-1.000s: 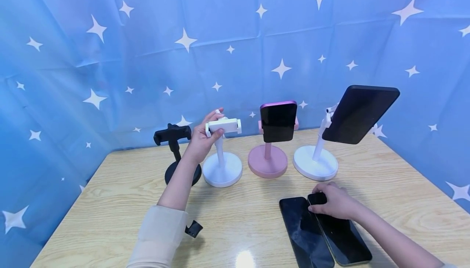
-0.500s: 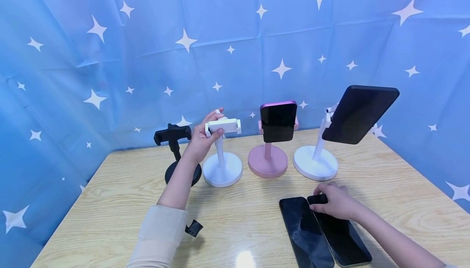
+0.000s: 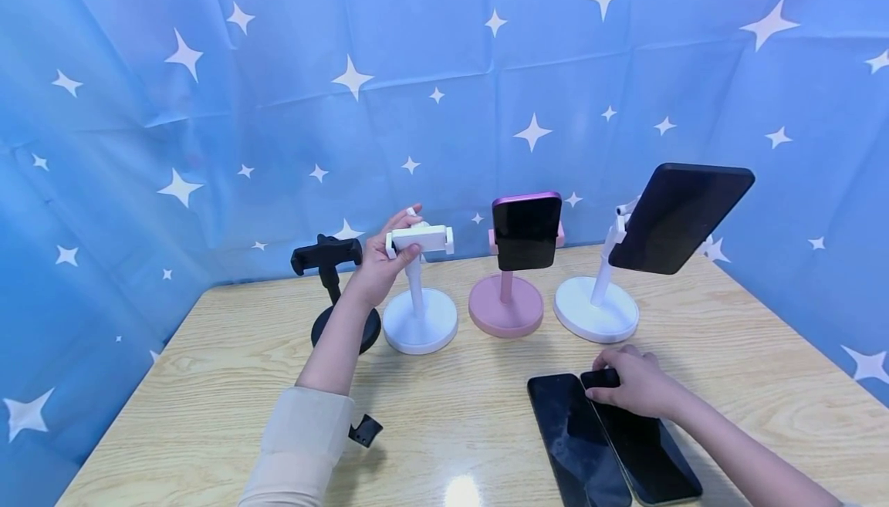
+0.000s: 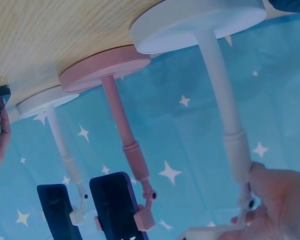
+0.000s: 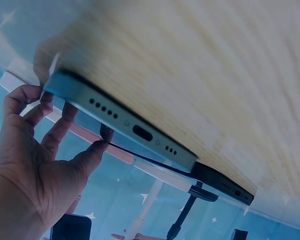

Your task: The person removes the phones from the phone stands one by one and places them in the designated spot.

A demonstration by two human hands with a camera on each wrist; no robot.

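Note:
My left hand [image 3: 382, 264] grips the head of a white phone stand [image 3: 420, 326], thumb on the front of its clamp [image 3: 425, 238] and fingers behind. That clamp bears no phone. In the left wrist view the same hand [image 4: 285, 200] wraps the joint below the stand's pole [image 4: 220, 85]. On the table my right hand [image 3: 639, 383] holds the far end of a black-screened phone [image 3: 649, 449] between thumb and fingers. The right wrist view shows the phone's port end [image 5: 130, 125]. A second phone [image 3: 572, 430] lies directly left of it.
A black stand [image 3: 326, 256] without a phone stands at the left. Further right, a pink stand [image 3: 505, 310] carries a purple-edged phone [image 3: 528, 231], and another white stand [image 3: 597, 314] carries a tablet-like black device [image 3: 681, 218]. A small black piece [image 3: 365, 431] is beside the left sleeve.

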